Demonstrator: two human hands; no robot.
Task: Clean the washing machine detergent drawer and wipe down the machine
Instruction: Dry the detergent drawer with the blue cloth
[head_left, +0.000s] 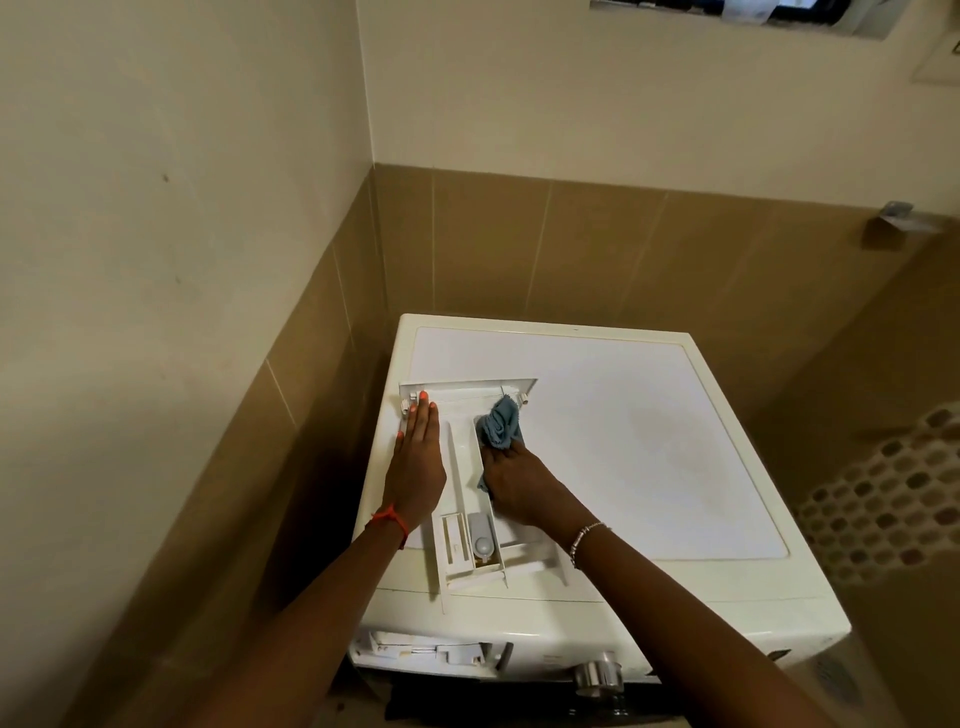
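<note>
Right hand (514, 486) grip clenched on blue cloth (501, 427), left hand (418, 457) flat on drawer (462, 396)

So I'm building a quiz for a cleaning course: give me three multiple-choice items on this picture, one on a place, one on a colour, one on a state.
1. Where does the drawer lie?
A) on top of the washing machine
B) pushed into its slot
C) on the floor

2. What colour is the cloth?
A) red
B) blue
C) yellow

3. How is the left hand?
A) flat on the drawer
B) gripping the cloth
C) clenched in the air

Answers: 1 A, it rests on the machine's white top; 2 B, the cloth held by the right hand is blue; 3 A, its fingers lie straight on the drawer.
</note>
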